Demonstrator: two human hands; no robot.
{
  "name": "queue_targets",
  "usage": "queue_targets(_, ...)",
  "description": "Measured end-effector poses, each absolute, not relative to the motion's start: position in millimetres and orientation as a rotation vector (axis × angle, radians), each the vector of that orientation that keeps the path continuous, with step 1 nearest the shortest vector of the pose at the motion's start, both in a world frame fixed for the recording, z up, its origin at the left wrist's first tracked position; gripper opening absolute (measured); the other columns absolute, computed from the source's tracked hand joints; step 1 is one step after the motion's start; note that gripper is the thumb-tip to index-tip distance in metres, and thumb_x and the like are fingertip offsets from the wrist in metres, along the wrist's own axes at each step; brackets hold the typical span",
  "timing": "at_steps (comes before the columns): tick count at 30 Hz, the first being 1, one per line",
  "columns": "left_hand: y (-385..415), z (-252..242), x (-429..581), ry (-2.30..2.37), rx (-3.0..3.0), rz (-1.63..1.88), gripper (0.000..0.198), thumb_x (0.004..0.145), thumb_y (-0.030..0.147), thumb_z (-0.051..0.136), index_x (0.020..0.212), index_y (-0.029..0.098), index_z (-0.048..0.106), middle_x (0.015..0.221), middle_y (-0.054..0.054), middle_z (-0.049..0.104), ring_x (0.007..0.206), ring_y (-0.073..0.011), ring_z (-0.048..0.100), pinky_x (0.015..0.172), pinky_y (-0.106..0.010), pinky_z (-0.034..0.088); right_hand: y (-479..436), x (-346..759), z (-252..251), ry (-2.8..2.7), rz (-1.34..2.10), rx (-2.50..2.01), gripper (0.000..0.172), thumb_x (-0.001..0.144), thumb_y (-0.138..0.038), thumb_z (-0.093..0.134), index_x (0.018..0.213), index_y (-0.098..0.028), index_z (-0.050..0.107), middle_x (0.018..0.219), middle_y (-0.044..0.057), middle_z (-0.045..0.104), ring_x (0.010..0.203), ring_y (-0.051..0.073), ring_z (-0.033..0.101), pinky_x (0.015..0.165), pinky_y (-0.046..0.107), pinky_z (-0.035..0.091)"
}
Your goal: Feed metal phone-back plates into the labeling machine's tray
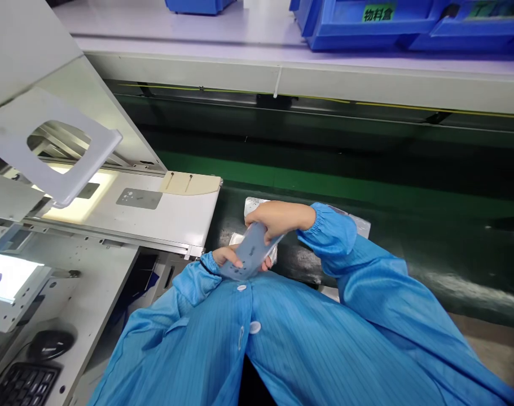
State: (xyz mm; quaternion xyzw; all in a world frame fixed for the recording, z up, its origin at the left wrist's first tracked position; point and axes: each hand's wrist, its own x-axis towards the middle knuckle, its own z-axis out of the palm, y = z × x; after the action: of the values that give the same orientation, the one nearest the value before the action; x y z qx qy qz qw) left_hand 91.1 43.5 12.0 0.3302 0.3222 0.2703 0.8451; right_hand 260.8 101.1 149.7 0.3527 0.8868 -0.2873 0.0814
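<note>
A thin grey-blue flat panel with small holes [249, 256], shaped like a phone back cover, is held close to my chest. My left hand [227, 256] grips its lower end, thumb on top. My right hand [277, 219] is closed on its upper end from above. Both arms wear blue smock sleeves. Under my hands lie clear plastic-wrapped packs [257, 206] on the dark belt edge.
A white work plate [172, 217] with a grey cover-shaped part [139, 198] and a beige tab [191, 183] sits to the left. A lit machine frame [53, 152] overhangs it. A green conveyor belt [367, 186] runs across. Blue bins [367, 22] stand behind. Keyboard and mouse [49, 344] lie at lower left.
</note>
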Motion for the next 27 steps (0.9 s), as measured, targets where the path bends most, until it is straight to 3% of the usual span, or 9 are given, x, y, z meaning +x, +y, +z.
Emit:
queue_targets(4,38,20,82,0.531,0.677,0.504,0.045,0.070,0.020,0.053,0.115,0.012,0.056,0.101,-0.013,0.064,0.105,-0.0337,0.056,0.089,-0.053,0.037,101,273,142,2.798,-0.999,1.434,0.031,0.070,-0.035,0.071,0.095,-0.019,0.062,0.078,-0.001,0.062,0.065,0.012,0.055,0.057,0.022,0.036)
queue_targets(7,39,22,77,0.288,0.653,0.413,0.066,0.056,0.015,0.061,0.122,0.014,0.052,0.102,-0.011,0.064,0.099,-0.0306,0.058,0.091,-0.050,0.038,98,284,133,2.721,-1.367,1.565,0.024,0.078,-0.038,0.062,0.088,-0.017,0.061,0.070,-0.001,0.059,0.054,0.010,0.054,0.053,0.022,0.040)
queue_targets(10,39,20,75,0.227,0.711,0.322,0.067,0.057,0.012,0.064,0.123,0.016,0.050,0.097,-0.009,0.066,0.096,-0.0261,0.059,0.094,-0.047,0.035,95,285,130,2.704,-1.706,1.532,0.025,0.082,-0.039,0.055,0.078,-0.015,0.061,0.069,-0.001,0.057,0.052,0.009,0.056,0.051,0.022,0.045)
queue_targets(15,39,17,72,0.233,0.719,0.327,0.069,0.056,0.018,0.072,0.122,0.016,0.052,0.102,-0.011,0.062,0.103,-0.0275,0.055,0.091,-0.044,0.040,89,278,144,2.849,-1.774,1.413,0.024,0.085,-0.037,0.054,0.076,-0.016,0.063,0.074,0.000,0.055,0.052,0.008,0.057,0.047,0.020,0.049)
queue_targets(18,42,16,72,0.120,0.680,0.352,0.090,0.049,0.039,0.078,0.129,0.014,0.045,0.114,-0.016,0.056,0.115,-0.0349,0.046,0.082,-0.042,0.046,84,277,155,3.087,-1.582,1.311,0.021,0.088,-0.031,0.051,0.079,-0.016,0.062,0.075,0.001,0.056,0.051,0.008,0.056,0.047,0.021,0.049)
queue_targets(22,43,11,72,0.040,0.687,0.376,0.119,0.036,0.072,0.071,0.132,0.008,0.040,0.123,-0.021,0.049,0.127,-0.0415,0.032,0.078,-0.041,0.047,68,272,166,3.554,-0.832,1.144,0.017,0.091,-0.022,0.044,0.083,-0.018,0.059,0.076,0.004,0.060,0.068,0.014,0.059,0.060,0.026,0.051)
queue_targets(27,36,8,77,0.126,0.703,0.521,0.119,0.039,0.074,0.067,0.134,0.010,0.036,0.120,-0.020,0.052,0.123,-0.0414,0.039,0.074,-0.038,0.047,51,264,173,3.719,-0.257,1.088,0.013,0.089,-0.015,0.045,0.087,-0.019,0.057,0.083,0.006,0.062,0.075,0.016,0.059,0.062,0.027,0.049)
